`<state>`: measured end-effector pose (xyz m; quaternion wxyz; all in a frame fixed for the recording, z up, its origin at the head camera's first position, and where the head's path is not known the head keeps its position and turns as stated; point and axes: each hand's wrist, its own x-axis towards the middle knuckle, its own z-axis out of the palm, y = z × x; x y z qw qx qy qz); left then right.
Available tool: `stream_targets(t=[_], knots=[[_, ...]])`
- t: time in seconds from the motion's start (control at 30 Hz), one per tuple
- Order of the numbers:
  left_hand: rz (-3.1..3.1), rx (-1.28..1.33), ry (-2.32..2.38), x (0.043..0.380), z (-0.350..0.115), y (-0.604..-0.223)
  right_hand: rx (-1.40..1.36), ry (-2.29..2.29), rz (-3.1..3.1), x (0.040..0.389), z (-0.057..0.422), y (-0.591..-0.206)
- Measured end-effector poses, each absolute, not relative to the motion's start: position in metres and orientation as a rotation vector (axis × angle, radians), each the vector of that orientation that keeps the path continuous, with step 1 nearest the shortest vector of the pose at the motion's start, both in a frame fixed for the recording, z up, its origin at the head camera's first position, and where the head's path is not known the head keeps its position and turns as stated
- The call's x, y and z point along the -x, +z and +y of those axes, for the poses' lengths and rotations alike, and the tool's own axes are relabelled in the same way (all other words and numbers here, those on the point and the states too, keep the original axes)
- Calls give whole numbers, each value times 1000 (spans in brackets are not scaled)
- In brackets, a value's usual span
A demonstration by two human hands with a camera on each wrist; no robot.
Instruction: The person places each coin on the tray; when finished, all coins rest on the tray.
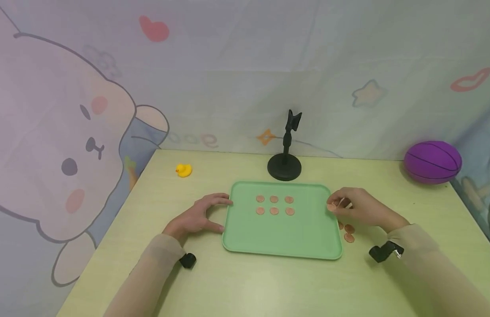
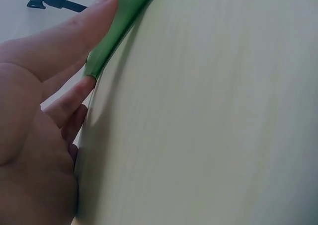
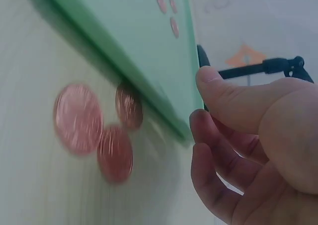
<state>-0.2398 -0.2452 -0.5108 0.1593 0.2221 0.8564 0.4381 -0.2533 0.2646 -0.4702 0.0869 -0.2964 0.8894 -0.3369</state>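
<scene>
A light green tray (image 1: 253, 237) lies on the table, with several copper coins (image 1: 274, 211) set out on it in two rows. My left hand (image 1: 195, 215) rests at the tray's left edge, thumb and fingers spread and fairly straight against the rim; the left wrist view shows the thumb (image 2: 74, 41) along it. Over the tray's right rim, my right hand (image 1: 358, 206) pinches a copper coin (image 1: 331, 207) between thumb and fingers. In the right wrist view that coin is hidden by the fingers. Three loose coins (image 3: 79, 118) lie on the table just outside the tray's right edge, below that hand.
Behind the tray stands a black stand (image 1: 284, 167) on a round base. A yellow rubber duck (image 1: 184, 170) sits at the back left, and a purple ball (image 1: 432, 162) at the back right corner. A printed cloth (image 1: 229, 88) hangs behind the table.
</scene>
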Motion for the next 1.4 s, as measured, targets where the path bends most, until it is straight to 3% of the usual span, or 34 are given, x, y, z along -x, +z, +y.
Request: stream_targets(t=[0.7,1.4], knots=[[2470,-640,1215,239,-247,-512,1227,-958,2604,252,148,-474],[2452,-633,1241,240,-244,-510,1282,-845,2628,238,95,-482]])
